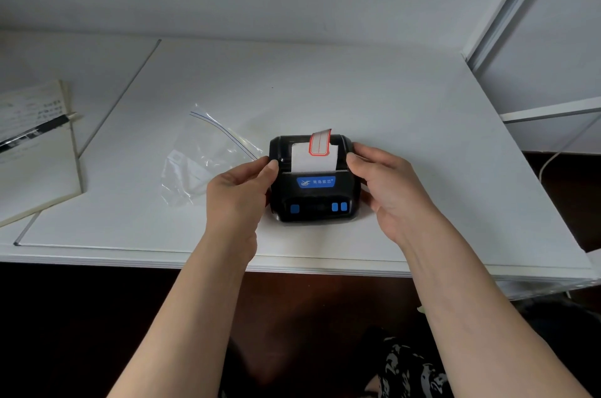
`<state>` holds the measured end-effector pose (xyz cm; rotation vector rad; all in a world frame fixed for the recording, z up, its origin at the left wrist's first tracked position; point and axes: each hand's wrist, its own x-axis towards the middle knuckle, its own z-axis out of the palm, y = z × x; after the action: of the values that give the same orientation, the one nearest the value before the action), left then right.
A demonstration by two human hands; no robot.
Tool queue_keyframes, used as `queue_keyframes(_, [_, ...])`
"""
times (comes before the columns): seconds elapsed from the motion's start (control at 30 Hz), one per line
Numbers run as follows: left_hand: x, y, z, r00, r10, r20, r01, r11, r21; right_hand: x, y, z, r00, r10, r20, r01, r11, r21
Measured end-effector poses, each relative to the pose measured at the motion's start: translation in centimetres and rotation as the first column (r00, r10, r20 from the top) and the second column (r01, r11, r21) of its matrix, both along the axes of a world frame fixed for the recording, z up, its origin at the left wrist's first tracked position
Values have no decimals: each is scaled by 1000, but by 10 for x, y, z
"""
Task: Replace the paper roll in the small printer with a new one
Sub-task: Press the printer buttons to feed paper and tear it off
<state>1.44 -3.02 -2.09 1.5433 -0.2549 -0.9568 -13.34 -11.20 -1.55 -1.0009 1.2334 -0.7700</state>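
1. One white worktop (390, 98) is carrying everything, with a notebook (35, 176) and a pen (35, 132) lying at its far left.
2. Both hands are holding the black label printer (313, 189), which is sitting near the worktop's front edge.
3. Left hand (237, 192) is gripping the printer's left side, thumb pressing near the lid edge.
4. Right hand (390, 189) is gripping its right side, fingers curling round the casing.
5. An empty clear zip bag (201, 160) is lying just left of the printer.
6. White label paper (312, 160) with a red-bordered label (320, 142) is sticking up from the printer's slot.
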Motion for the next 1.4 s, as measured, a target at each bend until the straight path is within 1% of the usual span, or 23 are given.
queue_keyframes(0.1, [3, 1, 1, 998, -67, -14, 67, 997, -37, 4, 1, -1, 1000, 12, 16, -12, 1000, -4])
queue_keyframes(0.2, [5, 2, 4, 988, -145, -60, 140, 987, -73, 5, 0, 2, 998, 49, 36, -50, 999, 21])
queue_keyframes(0.3, [6, 4, 7, 981, -160, -107, 152, 985, -79, 4, 0, 7, 989, 147, -29, -147, 989, 3])
queue_keyframes(0.37, [8, 5, 7, 980, -167, -110, 160, 985, -69, 4, 0, 7, 980, 178, -87, -179, 984, -5])
queue_keyframes(0.47, [11, 7, 6, 966, -249, -65, 245, 968, -57, 0, 1, 8, 973, 192, -128, -192, 981, 14])
queue_keyframes(0.53, [15, 9, 7, 941, -339, -17, 337, 939, -65, -7, 2, 9, 969, 220, -114, -217, 976, 36])
queue_keyframes(0.6, [19, 12, 7, 896, -443, 38, 445, 893, -70, -13, 6, 10, 960, 267, -87, -264, 964, 43])
queue_keyframes(0.67, [21, 14, 6, 832, -542, 119, 548, 836, -26, -15, 10, 8, 952, 291, -94, -290, 957, 24])
queue_keyframes(0.7, [20, 15, 4, 810, -567, 151, 573, 819, 4, -15, 11, 6, 951, 291, -109, -291, 957, 12])
queue_keyframes(0.77, [19, 16, 2, 808, -560, 186, 566, 824, 24, -14, 10, 3, 953, 279, -120, -282, 959, -3])
queue_keyframes(0.9, [14, 16, -2, 849, -472, 237, 485, 875, 3, -12, 7, 2, 953, 278, -123, -282, 959, -18])
queue_keyframes(1.03, [10, 13, -5, 897, -379, 227, 400, 915, -53, -9, 4, 0, 959, 266, -95, -269, 963, -30])
queue_keyframes(1.13, [9, 11, -7, 909, -362, 207, 385, 919, -83, -8, 3, -2, 957, 275, -90, -280, 959, -52])
queue_keyframes(1.3, [12, 11, -6, 909, -368, 195, 392, 914, -106, -10, 5, -2, 908, 364, -209, -391, 915, -103])
queue_keyframes(1.4, [11, 11, -7, 914, -352, 201, 378, 919, -111, -10, 6, 0, 904, 367, -218, -398, 910, -119])
